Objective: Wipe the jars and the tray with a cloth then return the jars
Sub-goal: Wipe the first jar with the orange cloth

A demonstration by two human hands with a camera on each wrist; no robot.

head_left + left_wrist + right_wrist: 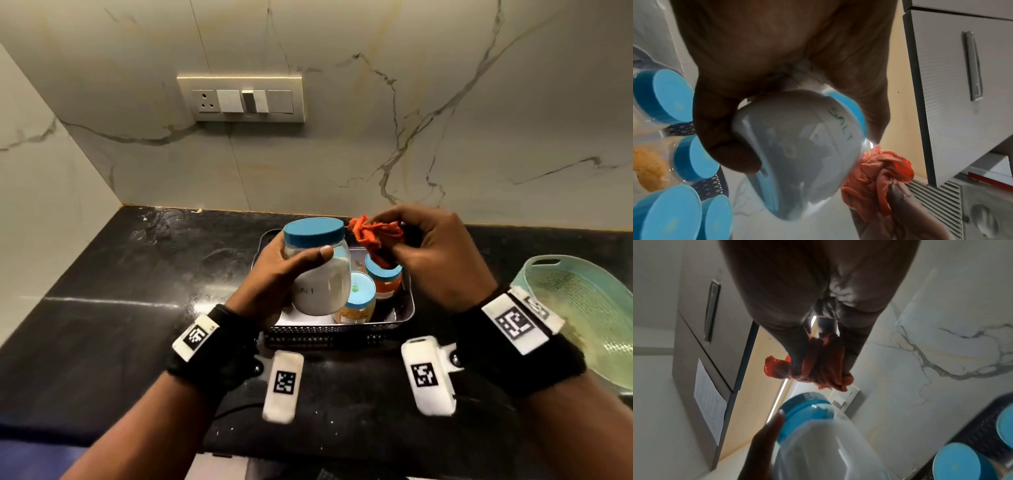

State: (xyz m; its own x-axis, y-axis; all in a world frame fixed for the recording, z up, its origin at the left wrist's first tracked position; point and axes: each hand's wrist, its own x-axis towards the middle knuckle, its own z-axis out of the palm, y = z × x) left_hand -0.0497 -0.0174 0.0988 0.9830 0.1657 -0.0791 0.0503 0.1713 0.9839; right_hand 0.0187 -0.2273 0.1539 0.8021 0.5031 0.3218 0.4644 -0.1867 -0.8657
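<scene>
My left hand (pixel 291 270) grips a clear salt jar (pixel 320 274) with a blue lid, lifted and tilted above the metal tray (pixel 407 308). The jar's base and its "SALT" label (pixel 840 125) face the left wrist view. My right hand (pixel 424 253) bunches an orange cloth (pixel 375 236) just right of the jar's lid, apart from it. In the right wrist view the cloth (pixel 818 366) hangs over the jar's lid (pixel 807 405). Two smaller blue-lidded jars stay in the tray: one with yellow contents (pixel 358 301), one with orange contents (pixel 385 277).
The tray sits on a black stone counter (pixel 120 308) against a marble wall with a switch panel (pixel 241 99). A teal strainer basket (pixel 589 315) lies at the right. Several blue lids (pixel 661 95) show in the left wrist view. Cabinets (pixel 962 81) hang overhead.
</scene>
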